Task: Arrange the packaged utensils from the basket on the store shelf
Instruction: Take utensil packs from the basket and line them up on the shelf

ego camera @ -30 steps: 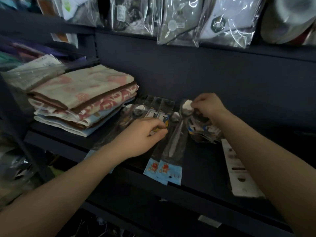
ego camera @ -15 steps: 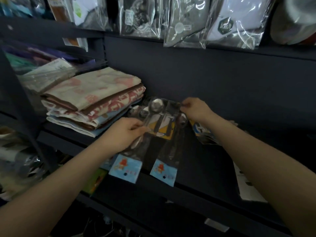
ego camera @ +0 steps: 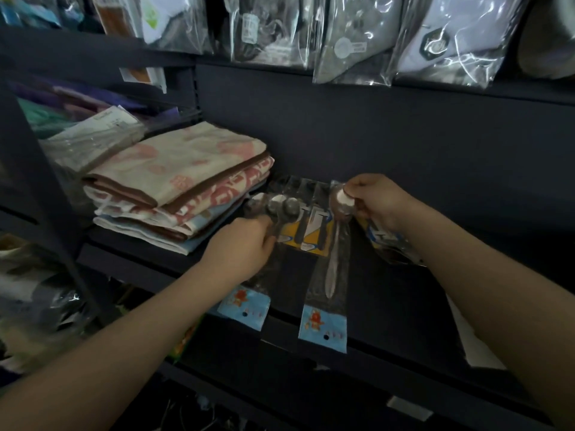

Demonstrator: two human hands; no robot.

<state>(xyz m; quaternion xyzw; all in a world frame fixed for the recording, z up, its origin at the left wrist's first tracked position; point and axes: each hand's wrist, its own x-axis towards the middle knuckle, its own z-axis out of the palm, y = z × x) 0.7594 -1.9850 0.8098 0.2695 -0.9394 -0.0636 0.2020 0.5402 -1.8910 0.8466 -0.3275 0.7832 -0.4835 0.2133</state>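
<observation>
Several spoons in clear sleeves with blue card ends lie on the dark shelf (ego camera: 389,293). My right hand (ego camera: 378,202) pinches the bowl end of one packaged spoon (ego camera: 333,269), whose blue card (ego camera: 323,328) hangs over the shelf's front edge. My left hand (ego camera: 241,251) grips the stems of a bundle of packaged spoons (ego camera: 281,209) to the left, with its blue card (ego camera: 244,307) also at the edge. Between them lies a yellow-backed utensil pack (ego camera: 311,234). The basket is out of view.
A stack of folded towels (ego camera: 177,188) sits on the shelf just left of the spoons. More clear utensil packs (ego camera: 385,244) lie under my right wrist, and a white card pack (ego camera: 476,346) lies at the right. Bagged goods (ego camera: 357,42) hang overhead.
The two spoon packs have been drawn apart: my right hand carried its pack to the right, my left hand keeps the bundle by the towels. The view moved slightly.
</observation>
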